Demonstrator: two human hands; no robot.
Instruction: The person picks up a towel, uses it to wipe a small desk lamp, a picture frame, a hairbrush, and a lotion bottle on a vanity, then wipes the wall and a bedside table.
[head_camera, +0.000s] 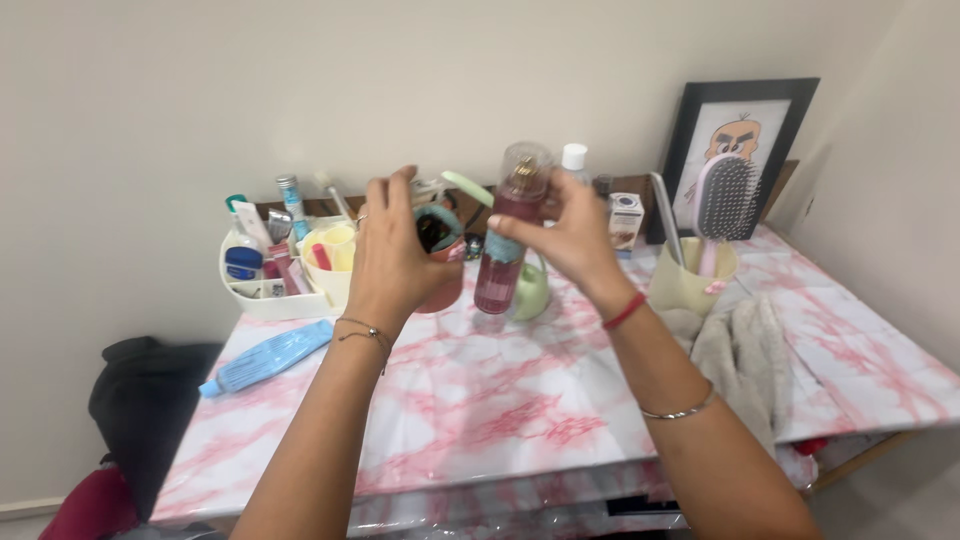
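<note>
A blue tube lies near the left edge of the pink marbled tabletop. Above the middle, the left hand wraps a reddish cup; the right hand pinches a pink spray bottle with a clear cap. At the back-left corner stands a white organiser, and at the back-right corner a boxed carton and a black picture frame.

Pink spray bottle in right hand, reddish cup in left hand

Glossy pink-marbled film covers the table; the spray bottle is clear plastic, the towel fuzzy cloth.
</note>
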